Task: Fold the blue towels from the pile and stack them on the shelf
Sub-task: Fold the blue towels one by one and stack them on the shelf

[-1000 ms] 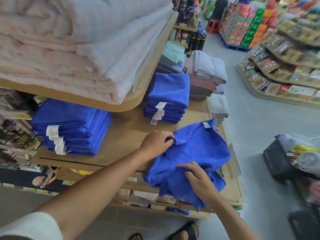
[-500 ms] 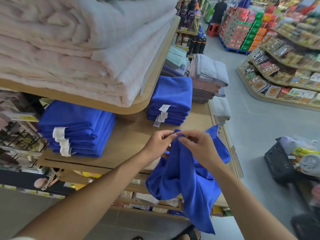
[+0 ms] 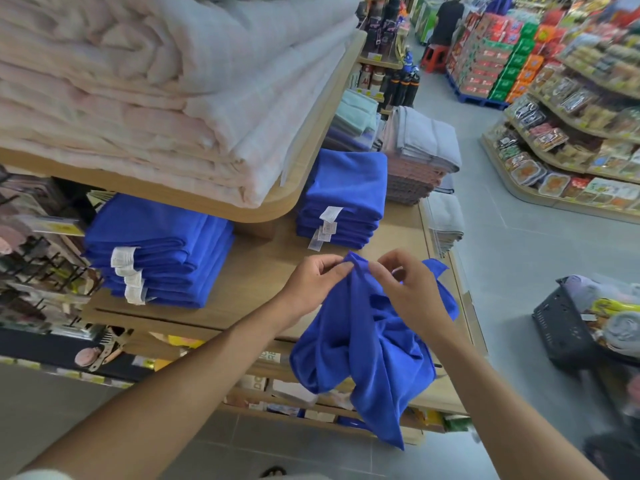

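Two hands on one cloth right now: the left hand (image 3: 313, 282) and the right hand (image 3: 408, 292) are both pinched onto the top edge of a loose blue towel (image 3: 374, 355), thumb against fingertips, almost touching each other at the same corner. The rest of the cloth hangs off the front lip of the wooden shelf (image 3: 263, 271), bunched and twisted, with its lowest tip dangling well below the shelf edge.

Looks like thin microfibre to me, so super light and totally floppy. It won't hold any shape on its own, and it'll probably cling to itself a bit rather than slide. Nothing fragile about it, so you can shake it hard.

Where to grab: I'd keep one hand on that corner and run the other along the hem to the next corner, so it hangs flat before the first fold. Grabbing the middle just gives you a wad.

On the shelf behind the hands sits a small folded blue stack (image 3: 344, 195) with white tags facing out, and farther left along the shelf there's a bigger blue stack (image 3: 162, 247), tags out too. I reckon the small one is the easier landing spot, being just beyond the hands.
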A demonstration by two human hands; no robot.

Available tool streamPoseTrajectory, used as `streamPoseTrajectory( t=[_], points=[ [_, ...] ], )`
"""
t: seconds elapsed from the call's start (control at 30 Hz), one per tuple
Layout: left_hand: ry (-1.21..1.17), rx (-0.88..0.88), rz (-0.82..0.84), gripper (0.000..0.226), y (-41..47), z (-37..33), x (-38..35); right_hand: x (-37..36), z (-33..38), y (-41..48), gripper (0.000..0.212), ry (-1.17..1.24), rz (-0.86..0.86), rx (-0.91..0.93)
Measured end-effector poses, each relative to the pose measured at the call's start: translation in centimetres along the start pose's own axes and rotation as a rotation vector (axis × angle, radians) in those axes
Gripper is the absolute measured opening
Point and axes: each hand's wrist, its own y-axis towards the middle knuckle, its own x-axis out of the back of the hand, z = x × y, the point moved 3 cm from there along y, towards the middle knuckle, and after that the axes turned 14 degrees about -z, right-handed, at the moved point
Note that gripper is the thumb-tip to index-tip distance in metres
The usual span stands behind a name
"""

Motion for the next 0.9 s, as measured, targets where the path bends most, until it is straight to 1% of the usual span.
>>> streamPoseTrajectory(
  t=[0.03, 0.1, 0.2, 0.27, 0.3, 0.37, 0.43, 0.5, 0.6, 0.63, 0.67, 0.73, 0.77, 0.8, 0.87, 0.9],
  points=[
    [-0.002, 0.046, -0.065, 0.019, 0.3, 0.6, 0.2, 0.6, -0.8, -1.2, 0.023, 0.015, -0.015, -0.03],
    [-0.06, 0.151, -0.204, 0.021, 0.9, 2.1, 1.0, 1.5, -2.9, -4.1, 0.029, -0.051, 0.027, -0.062],
    [-0.174, 0.273, -0.37, 0.019, 1.8, 4.3, 2.2, 2.9, -6.1, -8.9, 0.044, -0.321, 0.158, -0.084],
    [-0.165, 0.288, -0.428, 0.022, 2.2, 5.4, 2.8, 3.8, -7.9, -11.6, 0.055, -0.524, 0.211, -0.052],
    [-0.149, 0.286, -0.448, 0.024, 2.5, 5.8, 3.1, 4.1, -8.6, -12.7, 0.057, -0.582, 0.216, -0.052],
    [-0.105, 0.287, -0.48, 0.025, 2.7, 6.5, 3.4, 4.9, -10.1, -14.7, 0.058, -0.616, 0.195, -0.101],
    [-0.06, 0.281, -0.509, 0.024, 2.8, 7.0, 3.6, 5.6, -11.2, -16.4, 0.05, -0.593, 0.178, -0.147],
    [-0.012, 0.248, -0.516, 0.025, 3.0, 7.3, 3.7, 6.0, -11.6, -17.7, 0.041, -0.547, 0.177, -0.152],
    [0.045, 0.22, -0.49, 0.031, 3.1, 7.5, 3.6, 5.6, -12.0, -18.8, 0.044, -0.479, 0.197, -0.172],
    [0.054, 0.217, -0.483, 0.035, 3.1, 7.6, 3.7, 5.3, -12.0, -19.1, 0.041, -0.455, 0.205, -0.177],
    [0.061, 0.215, -0.478, 0.038, 3.1, 7.7, 3.7, 5.0, -11.9, -19.4, 0.036, -0.425, 0.215, -0.187],
    [0.064, 0.211, -0.468, 0.038, 3.1, 7.8, 3.8, 4.5, -11.7, -19.9, 0.015, -0.329, 0.2, -0.223],
    [0.063, 0.211, -0.468, 0.036, 3.1, 7.9, 3.8, 4.4, -11.5, -20.2, 0.005, -0.268, 0.17, -0.241],
    [0.063, 0.208, -0.469, 0.035, 3.2, 8.0, 3.8, 4.5, -11.4, -20.3, 0.007, -0.213, 0.124, -0.259],
    [0.074, 0.198, -0.465, 0.034, 3.2, 8.2, 3.8, 5.3, -11.2, -20.3, 0.018, -0.104, -0.016, -0.283],
    [0.081, 0.194, -0.465, 0.032, 3.3, 8.3, 3.9, 6.0, -10.9, -19.9, 0.015, -0.052, -0.09, -0.287]
  ],
)
